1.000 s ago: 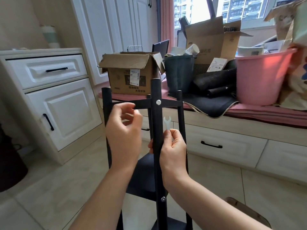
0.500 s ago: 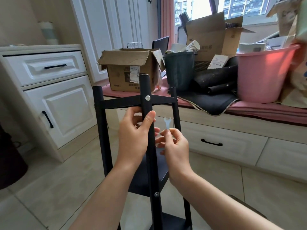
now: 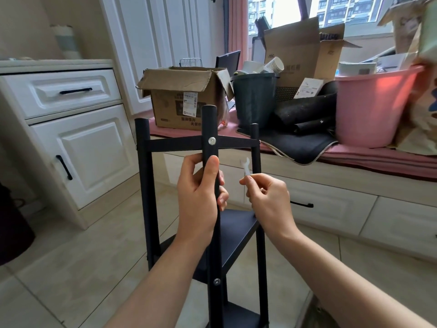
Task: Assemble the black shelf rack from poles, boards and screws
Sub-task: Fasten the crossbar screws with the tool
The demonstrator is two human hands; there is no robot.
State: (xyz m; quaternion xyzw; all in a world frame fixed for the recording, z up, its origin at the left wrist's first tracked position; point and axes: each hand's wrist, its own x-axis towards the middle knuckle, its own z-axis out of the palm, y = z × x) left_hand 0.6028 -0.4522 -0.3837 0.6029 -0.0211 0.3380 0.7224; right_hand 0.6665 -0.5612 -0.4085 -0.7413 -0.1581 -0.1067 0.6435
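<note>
I read this as the tightening stage: the tall black metal shelf rack (image 3: 214, 233) stands upright on the tile floor at 6 o'clock of my view, 3 round poles up and its boards already seated. My left hand (image 3: 201, 192) is wrapped around the nearest matte black round pole (image 3: 209, 129), thumb pressed flat up its front, just below the shiny round silver screw head (image 3: 212, 140) that pins the top black crossbar (image 3: 176, 143). My right hand (image 3: 269, 200), at 3 o'clock of that pole and clear of it, pinches the stem of a small flat white open-ended spanner (image 3: 246, 165), its forked end pointing up.

I judge the next move needs the spanner's fork carried to a fastener, probably behind the top joint, while the left hand steadies the pole against twisting. A second, darker screw (image 3: 216, 281) sits lower on the same pole. The poles look smooth and powder-coated; the spanner looks thin and light, possibly plastic, so it may slip or flex under force.
</note>
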